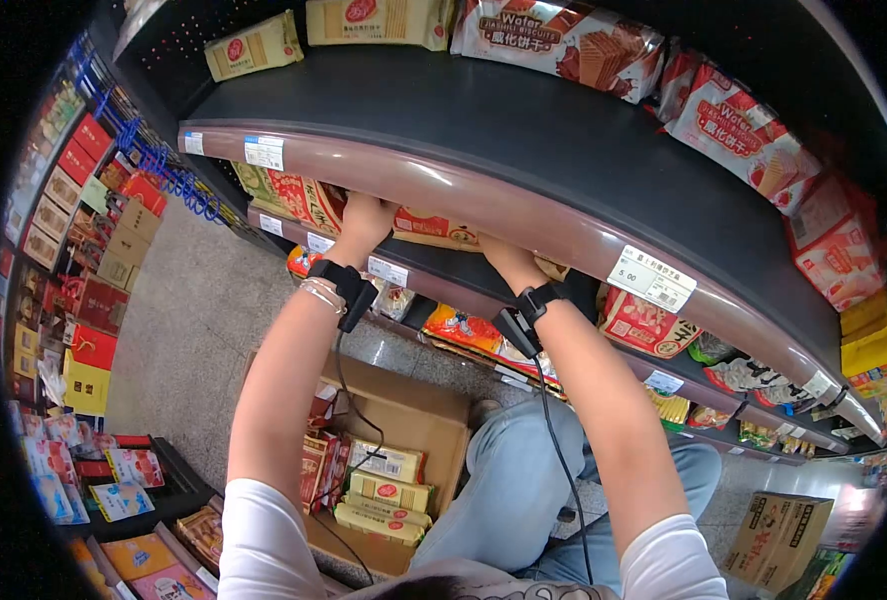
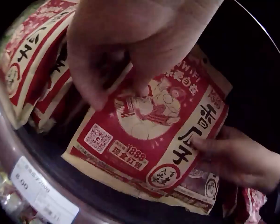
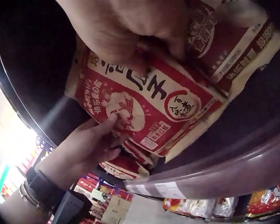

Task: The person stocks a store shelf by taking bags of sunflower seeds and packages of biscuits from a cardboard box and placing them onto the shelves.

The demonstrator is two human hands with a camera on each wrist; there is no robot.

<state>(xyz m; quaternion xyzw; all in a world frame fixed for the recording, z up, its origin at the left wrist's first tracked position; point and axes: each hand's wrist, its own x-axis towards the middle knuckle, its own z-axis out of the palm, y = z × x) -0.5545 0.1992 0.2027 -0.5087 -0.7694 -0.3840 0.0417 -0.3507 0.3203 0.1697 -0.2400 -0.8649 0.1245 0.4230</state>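
Under a shelf board, both hands hold a red and cream bag of melon seeds (image 2: 154, 144) standing on the lower shelf. The left hand (image 2: 135, 37) has curled fingers and thumb at one side of the bag in the left wrist view. Across from it, the right hand (image 2: 240, 156) grips the other side, thumb on the front. The right wrist view shows the right hand (image 3: 126, 28) over the bag's edge and the left hand (image 3: 86, 144) on its front. From the head, the upper shelf partly hides the left hand (image 1: 364, 222), right hand (image 1: 509, 260) and bag (image 1: 434, 228).
More red seed bags (image 2: 30, 60) stand beside the held one. The upper shelf's curved front edge (image 1: 444, 180) overhangs the hands, with wafer packs (image 1: 564, 45) above. An open cardboard box (image 1: 419, 390) with biscuit packs sits on the floor by the person's knees. Cables hang from both wrists.
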